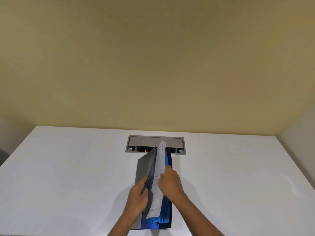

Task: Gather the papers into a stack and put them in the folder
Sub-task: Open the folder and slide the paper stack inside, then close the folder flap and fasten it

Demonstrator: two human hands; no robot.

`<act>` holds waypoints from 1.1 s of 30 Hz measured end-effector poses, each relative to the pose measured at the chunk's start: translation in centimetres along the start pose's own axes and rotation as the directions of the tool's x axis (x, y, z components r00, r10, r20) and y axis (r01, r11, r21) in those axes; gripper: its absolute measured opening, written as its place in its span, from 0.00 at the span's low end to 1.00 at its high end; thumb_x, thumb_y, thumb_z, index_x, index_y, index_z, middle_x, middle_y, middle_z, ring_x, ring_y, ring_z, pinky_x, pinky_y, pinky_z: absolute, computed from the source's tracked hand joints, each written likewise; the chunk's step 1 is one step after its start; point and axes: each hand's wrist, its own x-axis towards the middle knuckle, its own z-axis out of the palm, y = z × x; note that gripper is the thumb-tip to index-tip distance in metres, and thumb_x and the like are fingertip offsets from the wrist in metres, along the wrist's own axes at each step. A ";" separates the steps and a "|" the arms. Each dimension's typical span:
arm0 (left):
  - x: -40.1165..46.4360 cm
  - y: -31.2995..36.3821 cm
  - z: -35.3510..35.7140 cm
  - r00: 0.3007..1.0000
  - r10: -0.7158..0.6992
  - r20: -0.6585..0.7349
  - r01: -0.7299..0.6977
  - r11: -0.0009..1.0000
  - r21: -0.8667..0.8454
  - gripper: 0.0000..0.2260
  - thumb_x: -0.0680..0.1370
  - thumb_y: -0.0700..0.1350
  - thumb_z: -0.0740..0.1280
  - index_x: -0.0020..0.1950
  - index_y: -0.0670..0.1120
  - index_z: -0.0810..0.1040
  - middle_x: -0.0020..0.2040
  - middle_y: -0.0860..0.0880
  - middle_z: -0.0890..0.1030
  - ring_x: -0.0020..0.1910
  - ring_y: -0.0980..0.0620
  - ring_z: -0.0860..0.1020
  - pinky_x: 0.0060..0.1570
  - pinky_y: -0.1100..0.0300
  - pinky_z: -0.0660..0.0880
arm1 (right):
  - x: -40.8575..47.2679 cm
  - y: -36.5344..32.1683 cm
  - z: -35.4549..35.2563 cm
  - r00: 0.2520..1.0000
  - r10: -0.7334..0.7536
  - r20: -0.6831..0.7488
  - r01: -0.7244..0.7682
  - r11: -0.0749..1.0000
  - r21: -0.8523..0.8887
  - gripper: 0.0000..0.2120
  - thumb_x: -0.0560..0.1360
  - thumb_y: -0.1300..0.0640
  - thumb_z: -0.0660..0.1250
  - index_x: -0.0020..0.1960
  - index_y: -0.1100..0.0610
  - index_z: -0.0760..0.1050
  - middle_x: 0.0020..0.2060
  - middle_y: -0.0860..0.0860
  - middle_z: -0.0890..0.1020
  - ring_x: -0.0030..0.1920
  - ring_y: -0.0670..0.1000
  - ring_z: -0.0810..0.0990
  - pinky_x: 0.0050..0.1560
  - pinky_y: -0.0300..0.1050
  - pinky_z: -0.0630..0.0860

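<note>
A blue folder [167, 217] lies on the white table [68, 176] in front of me, its grey cover [144, 166] lifted up on the left side. A stack of white papers [159, 169] stands tilted between the cover and the blue inside. My left hand [139, 196] grips the lower edge of the raised cover. My right hand [169, 182] pinches the papers from the right, near their middle. The lower part of the papers is hidden behind my hands.
A grey recessed cable box [155, 142] with a small red light sits in the table just beyond the folder. A yellow wall rises behind the table. Bare white tabletop stretches to the left and right.
</note>
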 end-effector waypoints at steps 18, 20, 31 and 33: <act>-0.1 -0.1 1.0 0.998 0.052 0.016 -0.052 0.999 -0.012 0.22 0.85 0.38 0.60 0.80 0.46 0.67 0.73 0.51 0.76 0.56 0.60 0.75 0.63 0.75 0.68 | 0.5 2.0 4.2 0.977 0.109 0.182 -0.144 0.971 0.191 0.05 0.82 0.61 0.67 0.57 0.60 0.79 0.48 0.56 0.85 0.48 0.55 0.87 0.48 0.53 0.88; 0.5 -0.5 1.7 0.998 0.067 0.019 -0.067 0.997 0.027 0.22 0.85 0.40 0.62 0.80 0.48 0.68 0.73 0.50 0.77 0.54 0.62 0.76 0.63 0.74 0.70 | 0.5 2.8 4.3 0.991 0.092 0.099 -0.107 0.982 0.156 0.08 0.83 0.55 0.68 0.50 0.59 0.81 0.39 0.51 0.82 0.44 0.52 0.87 0.48 0.45 0.87; 2.5 -3.0 10.8 0.965 0.089 0.247 -0.183 0.902 0.392 0.29 0.85 0.39 0.60 0.85 0.47 0.54 0.85 0.45 0.57 0.81 0.46 0.65 0.77 0.54 0.67 | -0.3 12.8 4.8 0.988 0.135 0.075 -0.138 0.990 0.040 0.06 0.80 0.56 0.70 0.49 0.51 0.86 0.40 0.43 0.82 0.41 0.43 0.82 0.53 0.36 0.81; 2.8 -3.4 12.1 0.968 0.072 0.242 -0.186 0.853 0.488 0.31 0.84 0.35 0.59 0.85 0.46 0.52 0.86 0.45 0.51 0.82 0.44 0.62 0.76 0.53 0.68 | -0.5 15.0 5.0 0.978 0.197 0.074 -0.204 0.974 0.099 0.04 0.78 0.59 0.71 0.47 0.54 0.85 0.41 0.46 0.87 0.42 0.45 0.86 0.52 0.41 0.85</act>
